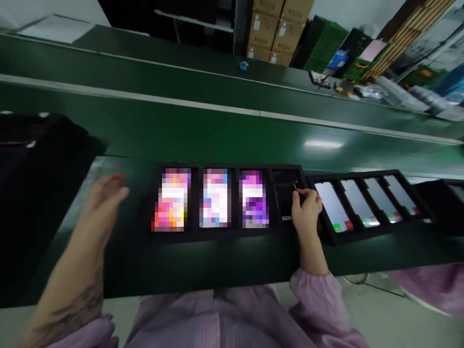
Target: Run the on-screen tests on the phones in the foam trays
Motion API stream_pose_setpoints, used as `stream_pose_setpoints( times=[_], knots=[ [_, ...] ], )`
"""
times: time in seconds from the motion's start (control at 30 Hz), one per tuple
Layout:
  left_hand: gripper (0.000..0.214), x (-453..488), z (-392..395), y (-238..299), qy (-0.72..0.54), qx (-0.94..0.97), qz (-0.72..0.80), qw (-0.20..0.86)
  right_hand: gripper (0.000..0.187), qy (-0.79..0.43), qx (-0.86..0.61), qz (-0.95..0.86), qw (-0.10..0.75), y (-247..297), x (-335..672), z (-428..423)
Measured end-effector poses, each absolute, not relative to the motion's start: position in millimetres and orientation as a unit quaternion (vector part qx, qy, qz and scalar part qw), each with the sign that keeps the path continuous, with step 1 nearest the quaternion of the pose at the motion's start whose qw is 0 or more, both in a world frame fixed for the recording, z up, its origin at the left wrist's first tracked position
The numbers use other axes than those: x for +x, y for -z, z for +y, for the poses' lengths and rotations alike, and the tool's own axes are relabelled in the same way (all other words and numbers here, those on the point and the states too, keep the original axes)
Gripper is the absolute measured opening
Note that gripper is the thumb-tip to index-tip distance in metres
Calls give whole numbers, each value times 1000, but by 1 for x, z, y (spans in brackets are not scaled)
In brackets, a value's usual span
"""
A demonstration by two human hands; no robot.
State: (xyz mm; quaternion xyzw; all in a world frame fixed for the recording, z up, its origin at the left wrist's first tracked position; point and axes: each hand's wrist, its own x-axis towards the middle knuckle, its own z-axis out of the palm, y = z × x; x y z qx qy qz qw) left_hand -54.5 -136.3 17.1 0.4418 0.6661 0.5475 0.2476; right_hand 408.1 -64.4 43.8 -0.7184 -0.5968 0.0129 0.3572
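Observation:
A black tray [217, 233] lies in front of me with several phones set in separate slots. Three have lit screens, blurred in the picture: one phone [171, 199] at the left, a second [215, 198] beside it and a third [255, 199]. In the rightmost slot sits a dark phone [283, 193] with its screen unlit. My right hand [306, 208] is at this phone's right side, thumb and forefinger pinched together by a small light sliver I cannot make out. My left hand [108, 198] hovers left of the tray, touching no phone; its fingers are smeared by motion.
To the right is another black tray [377, 229] of phones showing pale screens. A stack of black trays [36, 193] stands at the left. Green conveyor belt [217, 128] runs behind. Cardboard boxes [264, 29] and plastic-wrapped items [402, 94] are farther back.

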Motion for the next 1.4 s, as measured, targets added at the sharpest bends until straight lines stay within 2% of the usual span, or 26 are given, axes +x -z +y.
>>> stream_pose_setpoints(
  times=[0.07, 0.13, 0.2, 0.27, 0.33, 0.43, 0.53, 0.6, 0.67, 0.83, 0.9, 1.0, 1.07, 1.23, 1.33, 1.4],
  knots=[
    [92, -55, -125, 2, -531, 419, 671, 303, 9, -15, -673, -643, 365, -50, 387, -74],
    [111, -56, -119, 12, -510, 430, 654, 357, 9, -66, -504, -784, 356, -57, 357, -82],
    [119, -59, -117, 14, -491, 452, 626, 403, 23, -162, -336, -878, 300, -61, 325, -86],
    [117, -66, -118, 13, -474, 472, 606, 430, 23, -210, -264, -904, 263, -61, 298, -85],
    [115, -72, -121, 13, -443, 502, 609, 426, 22, -211, -273, -909, 232, -59, 284, -81],
    [127, -72, -124, 19, -377, 557, 637, 377, 20, -176, -350, -896, 209, -61, 287, -71],
    [140, -60, -118, 22, -360, 529, 699, 319, 13, -156, -377, -875, 262, -71, 312, -64],
    [144, -51, -108, 20, -403, 473, 728, 291, 17, -155, -360, -868, 305, -79, 331, -61],
    [139, -43, -98, 16, -471, 421, 721, 286, 19, -158, -334, -874, 316, -84, 348, -60],
    [103, -33, -84, 7, -565, 348, 681, 309, 14, -123, -384, -888, 223, -79, 374, -59],
    [95, -31, -83, 7, -575, 340, 681, 299, 22, -90, -442, -857, 248, -75, 386, -62],
    [83, -29, -82, 7, -581, 332, 685, 288, 38, -60, -480, -807, 339, -72, 409, -71],
    [77, -27, -81, 7, -585, 331, 684, 285, 41, -59, -473, -807, 349, -71, 424, -74],
    [80, -20, -75, 0, -590, 299, 701, 267, 44, -20, -543, -787, 293, -66, 433, -67],
    [82, -18, -70, -4, -574, 311, 714, 252, 42, -11, -536, -767, 351, -65, 413, -67],
    [82, -20, -69, -5, -556, 330, 720, 253, 39, -69, -466, -791, 390, -64, 390, -73]
  ],
)
